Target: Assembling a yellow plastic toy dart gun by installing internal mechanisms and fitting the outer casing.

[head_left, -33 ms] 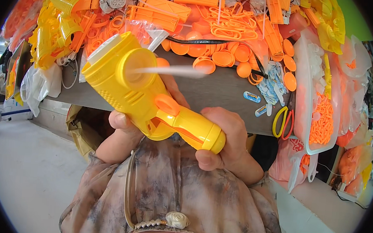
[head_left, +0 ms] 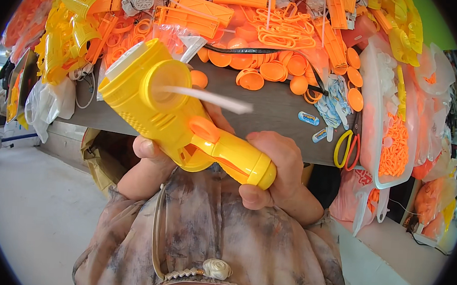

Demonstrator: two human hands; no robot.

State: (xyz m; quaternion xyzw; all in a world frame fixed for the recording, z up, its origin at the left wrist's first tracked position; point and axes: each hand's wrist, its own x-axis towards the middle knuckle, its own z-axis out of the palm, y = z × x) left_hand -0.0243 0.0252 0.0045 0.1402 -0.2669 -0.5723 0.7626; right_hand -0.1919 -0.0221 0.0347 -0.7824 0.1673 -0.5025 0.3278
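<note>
Apparently for steadiness, left hand (head_left: 154, 158) cups the yellow body (head_left: 153, 118); right hand (head_left: 284, 159) clamps its handle (head_left: 242, 158). White strip (head_left: 215, 97) blurred, attachment unclear.

The table (head_left: 262, 110) has a dark grey-brown top. Orange caps (head_left: 251, 80) lie across its middle — one sits apart — with blue stickers (head_left: 334, 105) and yellow-and-red-handled scissors (head_left: 350, 139) rightward. A clear tub (head_left: 372, 99) overhangs the front edge — orange parts (head_left: 195, 15) heap the back.

Handheld device (head_left: 136, 93): solid yellow, with orange insert (head_left: 204, 128). Round caps (head_left: 271, 71): orange. Bench (head_left: 262, 110): dark grey. Garment (head_left: 269, 246): beige-brown, mottled grey.
</note>
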